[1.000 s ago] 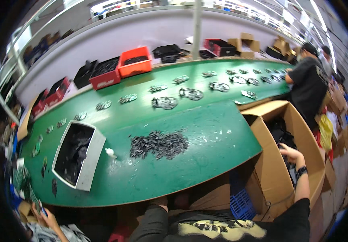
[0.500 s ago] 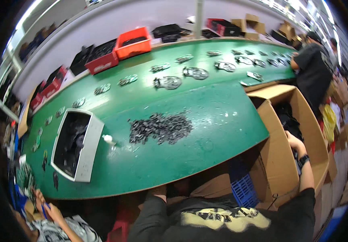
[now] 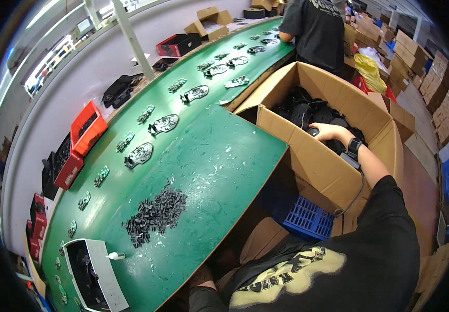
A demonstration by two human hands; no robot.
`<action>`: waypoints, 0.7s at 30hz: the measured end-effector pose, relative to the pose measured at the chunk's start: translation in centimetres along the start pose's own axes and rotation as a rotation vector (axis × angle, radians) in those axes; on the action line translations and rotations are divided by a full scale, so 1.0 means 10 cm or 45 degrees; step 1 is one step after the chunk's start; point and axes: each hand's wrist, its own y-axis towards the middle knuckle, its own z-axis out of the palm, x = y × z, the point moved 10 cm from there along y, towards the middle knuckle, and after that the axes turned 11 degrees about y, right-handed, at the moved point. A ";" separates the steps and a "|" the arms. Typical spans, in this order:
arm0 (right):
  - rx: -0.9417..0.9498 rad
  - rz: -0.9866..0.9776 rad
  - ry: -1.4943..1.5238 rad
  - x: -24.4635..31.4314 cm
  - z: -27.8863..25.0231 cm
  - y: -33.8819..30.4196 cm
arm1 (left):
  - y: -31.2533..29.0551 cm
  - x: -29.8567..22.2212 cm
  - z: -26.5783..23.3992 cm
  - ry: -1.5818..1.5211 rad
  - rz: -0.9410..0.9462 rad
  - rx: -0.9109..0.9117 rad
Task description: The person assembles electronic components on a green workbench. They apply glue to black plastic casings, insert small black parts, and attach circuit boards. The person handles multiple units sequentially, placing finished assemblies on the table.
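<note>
One hand, the right hand (image 3: 324, 131), is reaching into the cardboard box (image 3: 322, 167) at right, fingers curling onto black parts (image 3: 307, 112); nothing is lifted out yet. Left hand is hiding below the table (image 3: 219, 156), fingers unclear.

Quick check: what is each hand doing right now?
Left hand: not in view.
Right hand: inside the cardboard box, on the black parts; grip cannot be told.

Matt brown cardboard box (image 3: 333, 171) (glossy black plastic parts (image 3: 307, 114) inside), scuffed green tabletop (image 3: 214, 166).
</note>
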 end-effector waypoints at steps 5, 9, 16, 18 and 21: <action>0.053 -0.009 -0.051 0.19 0.02 -0.08 | 0.00 -0.03 0.00 -0.002 0.004 0.000; -0.067 -0.014 0.077 0.17 -0.07 -0.19 | 0.04 -0.04 0.01 -0.008 0.007 0.005; -0.189 0.294 -0.179 -0.06 -0.21 -0.19 | -0.01 -0.06 0.00 -0.008 0.002 -0.016; -0.109 0.321 -0.041 -0.36 -0.15 -0.14 | -0.01 -0.07 0.00 -0.016 0.015 -0.012; -0.055 0.313 -0.065 -0.34 -0.15 -0.13 | 0.03 -0.07 -0.01 -0.020 0.021 -0.017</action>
